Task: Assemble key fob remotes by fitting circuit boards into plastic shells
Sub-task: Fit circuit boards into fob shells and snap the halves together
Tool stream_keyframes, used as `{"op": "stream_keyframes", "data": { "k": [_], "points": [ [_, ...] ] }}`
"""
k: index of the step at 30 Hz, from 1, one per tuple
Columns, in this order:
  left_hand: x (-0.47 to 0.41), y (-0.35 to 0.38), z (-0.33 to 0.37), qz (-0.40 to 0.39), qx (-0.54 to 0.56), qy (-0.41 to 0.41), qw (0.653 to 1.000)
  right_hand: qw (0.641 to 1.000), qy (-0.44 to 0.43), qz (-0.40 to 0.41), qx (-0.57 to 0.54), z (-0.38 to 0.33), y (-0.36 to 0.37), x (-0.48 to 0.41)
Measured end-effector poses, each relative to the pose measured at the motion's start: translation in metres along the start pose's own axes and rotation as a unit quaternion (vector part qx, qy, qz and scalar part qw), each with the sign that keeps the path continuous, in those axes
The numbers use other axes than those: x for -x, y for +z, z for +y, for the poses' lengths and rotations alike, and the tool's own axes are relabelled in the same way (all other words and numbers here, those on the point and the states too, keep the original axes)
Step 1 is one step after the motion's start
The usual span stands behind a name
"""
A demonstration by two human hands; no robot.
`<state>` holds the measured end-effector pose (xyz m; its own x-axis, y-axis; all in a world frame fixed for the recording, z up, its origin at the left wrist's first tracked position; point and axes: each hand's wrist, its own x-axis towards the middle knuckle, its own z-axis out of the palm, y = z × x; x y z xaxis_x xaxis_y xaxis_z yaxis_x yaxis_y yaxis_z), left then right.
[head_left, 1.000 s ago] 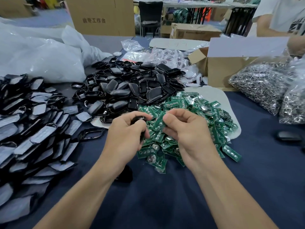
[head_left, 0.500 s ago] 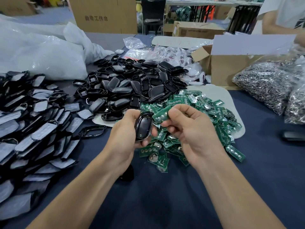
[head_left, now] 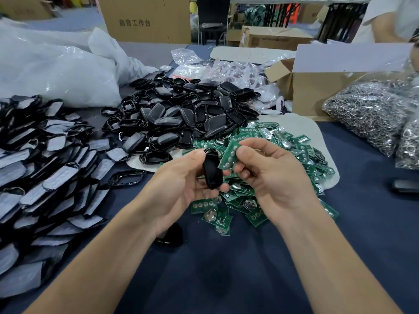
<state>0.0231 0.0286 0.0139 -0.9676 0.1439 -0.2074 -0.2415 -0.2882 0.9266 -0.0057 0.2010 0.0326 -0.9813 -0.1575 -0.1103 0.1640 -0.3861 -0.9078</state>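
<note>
The left hand (head_left: 181, 186) is palm up. Its fingers and thumb curl round one black shell (head_left: 212, 172), held upright over the blue table (head_left: 226, 279). The right hand (head_left: 274, 177) pinches one green board (head_left: 229, 155) between thumb and fingers. The board is tilted, just beside the top of the shell, and it is hard to see if they touch. One more black piece (head_left: 169, 237) is partly hidden under the left wrist. Under the hands is a heap of green boards (head_left: 294, 146), and behind it a heap of black shells (head_left: 181, 114), both too many to count. One dark thing (head_left: 405, 185) is cut off at the right edge.
</note>
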Motion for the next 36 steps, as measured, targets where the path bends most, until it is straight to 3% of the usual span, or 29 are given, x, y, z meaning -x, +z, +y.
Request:
{"op": "stream_keyframes", "data": {
  "k": [5,13,18,26,36],
  "points": [
    [0.001,-0.002,0.002,-0.090,0.034,-0.018,0.995,0.999,0.017,-0.030,-0.004,-0.003,-0.003,-0.001],
    [-0.004,0.002,-0.001,0.016,0.028,-0.018,0.999,0.988,-0.047,-0.029,0.145,-0.003,0.000,0.002],
    [-0.002,0.005,0.000,0.018,0.006,-0.026,0.999,0.980,-0.083,0.020,0.180,0.001,-0.001,0.000],
    [-0.003,0.006,0.001,0.052,0.022,-0.022,0.998,0.989,-0.060,0.029,0.134,0.002,-0.001,-0.002],
    [-0.003,0.007,-0.002,0.043,0.012,-0.029,0.999,0.968,-0.110,0.044,0.221,0.009,-0.003,-0.005]
  ]
}}
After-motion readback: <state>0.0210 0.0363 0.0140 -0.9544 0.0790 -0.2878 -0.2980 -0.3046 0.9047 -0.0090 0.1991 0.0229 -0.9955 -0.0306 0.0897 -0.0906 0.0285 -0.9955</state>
